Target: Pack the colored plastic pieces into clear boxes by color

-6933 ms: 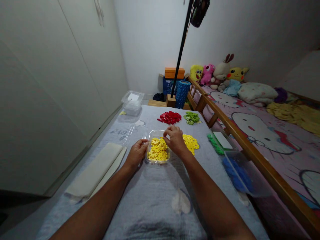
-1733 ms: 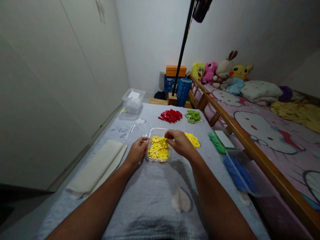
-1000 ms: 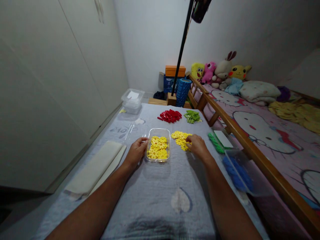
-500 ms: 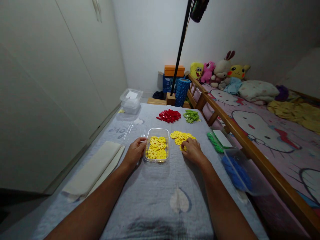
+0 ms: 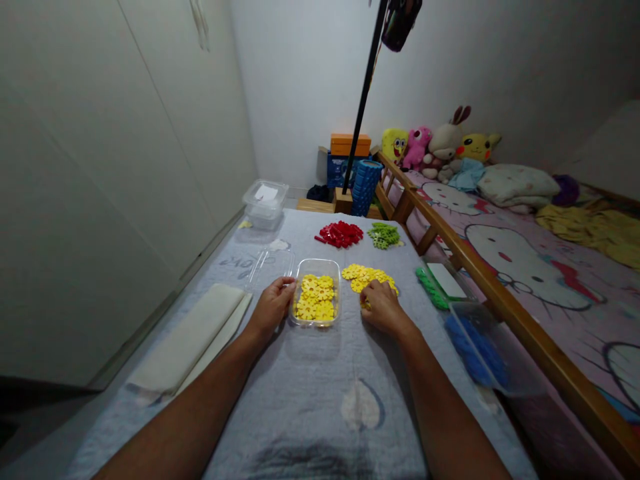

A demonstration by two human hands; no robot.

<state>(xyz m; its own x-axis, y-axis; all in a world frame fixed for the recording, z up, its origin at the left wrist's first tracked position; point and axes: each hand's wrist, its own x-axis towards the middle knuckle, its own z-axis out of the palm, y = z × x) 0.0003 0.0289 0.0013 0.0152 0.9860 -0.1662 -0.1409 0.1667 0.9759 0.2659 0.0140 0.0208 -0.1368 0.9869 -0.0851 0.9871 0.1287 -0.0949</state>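
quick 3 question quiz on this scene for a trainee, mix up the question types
1. Fill in: seen from the person, the red pile lies to the ___ of the green pile.
2. The right hand rests at the near edge of which pile? A. red pile B. green pile C. loose yellow pile
3. True or false: the left hand is at the left edge of the tub, which has yellow pieces in it.

Key: 1. left; 2. C; 3. true
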